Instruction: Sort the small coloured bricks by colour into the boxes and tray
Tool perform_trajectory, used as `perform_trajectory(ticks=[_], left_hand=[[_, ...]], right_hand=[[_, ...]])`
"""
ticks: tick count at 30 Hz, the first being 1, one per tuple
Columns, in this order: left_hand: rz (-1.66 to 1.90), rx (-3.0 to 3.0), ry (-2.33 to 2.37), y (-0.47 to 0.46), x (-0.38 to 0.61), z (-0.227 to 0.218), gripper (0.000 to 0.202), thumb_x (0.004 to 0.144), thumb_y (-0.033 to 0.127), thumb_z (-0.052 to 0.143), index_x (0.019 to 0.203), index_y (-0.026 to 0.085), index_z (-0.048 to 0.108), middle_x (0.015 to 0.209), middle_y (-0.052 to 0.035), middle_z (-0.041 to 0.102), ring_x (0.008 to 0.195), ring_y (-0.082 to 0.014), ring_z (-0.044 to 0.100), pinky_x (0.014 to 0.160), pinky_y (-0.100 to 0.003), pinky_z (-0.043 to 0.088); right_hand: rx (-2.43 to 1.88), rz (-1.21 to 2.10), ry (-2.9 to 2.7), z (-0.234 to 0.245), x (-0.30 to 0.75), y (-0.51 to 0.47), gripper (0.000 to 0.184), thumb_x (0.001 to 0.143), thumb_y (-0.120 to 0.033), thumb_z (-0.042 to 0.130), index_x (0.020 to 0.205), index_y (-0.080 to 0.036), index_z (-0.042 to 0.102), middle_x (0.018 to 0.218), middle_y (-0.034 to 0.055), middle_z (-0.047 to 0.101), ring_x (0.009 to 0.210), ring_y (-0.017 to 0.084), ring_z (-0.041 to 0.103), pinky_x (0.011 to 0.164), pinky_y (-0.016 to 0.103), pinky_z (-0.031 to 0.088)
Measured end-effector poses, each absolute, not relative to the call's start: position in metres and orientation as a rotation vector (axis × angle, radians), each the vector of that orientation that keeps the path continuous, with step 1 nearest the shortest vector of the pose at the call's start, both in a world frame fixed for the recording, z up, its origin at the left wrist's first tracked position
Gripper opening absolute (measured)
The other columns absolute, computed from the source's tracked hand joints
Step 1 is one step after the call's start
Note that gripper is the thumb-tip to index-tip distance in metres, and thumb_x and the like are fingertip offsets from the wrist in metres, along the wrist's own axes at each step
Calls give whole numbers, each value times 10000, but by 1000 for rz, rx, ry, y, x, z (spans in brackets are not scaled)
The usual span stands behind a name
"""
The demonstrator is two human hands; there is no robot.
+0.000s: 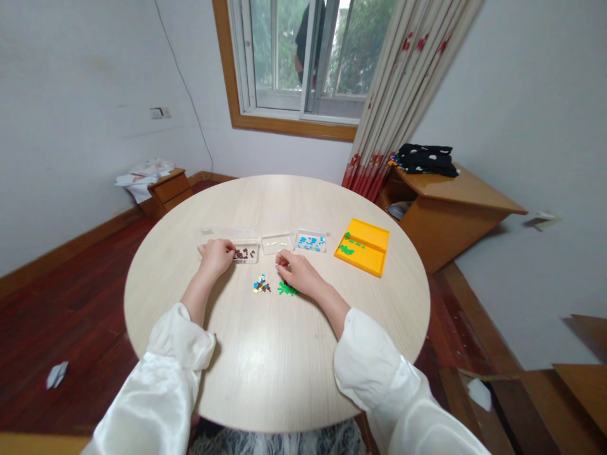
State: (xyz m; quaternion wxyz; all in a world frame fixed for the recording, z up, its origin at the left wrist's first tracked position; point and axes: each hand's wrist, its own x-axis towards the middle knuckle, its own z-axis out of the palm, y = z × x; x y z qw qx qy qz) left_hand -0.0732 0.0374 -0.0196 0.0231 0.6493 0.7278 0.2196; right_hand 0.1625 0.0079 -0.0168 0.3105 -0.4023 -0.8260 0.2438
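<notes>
My left hand [217,256] is at the left end of a clear plastic box holding dark brown toy bricks [245,253]. Its fingertips are pinched together at the box; whatever is between them is too small to name. Over a pile of green bricks [286,289] hovers my right hand [300,273], its fingers bent inward and drawn together. A dark spot shows just under it, and I cannot make out what the fingers hold. Left of the green pile lies a small mixed heap of blue, yellow, white and brown bricks [261,284].
Behind my hands stand a clear box with a few cream pieces [277,244] and another with blue bricks [312,241]. A yellow-orange case [374,253] lies unfolded at the right with green pieces in it. The round table [265,360] has a wooden cabinet [436,215] beyond it.
</notes>
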Motion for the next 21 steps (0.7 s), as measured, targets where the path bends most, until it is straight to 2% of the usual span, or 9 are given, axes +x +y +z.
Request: perform_trajectory(ticks=[17,21], left_hand=[[845,1971,2291,36,-70,-15,231,731,194,474,774,169,700,948,-144,668,988,-340,540,817,-476,351],[823,2000,2179,33,-72,-7,237,737,283,498,782,166,698,872,-109,686,865,-277,581,788,-412,368]], right_hand=[[-1055,637,-2188,-16,163,8,106,790,-112,472,815,-173,555,707,2,591,675,117,541,667,222,394],[-1038,583,-2219,-17,162,10,120,779,-98,480,780,-167,578,731,19,599,708,131,537,698,244,398]])
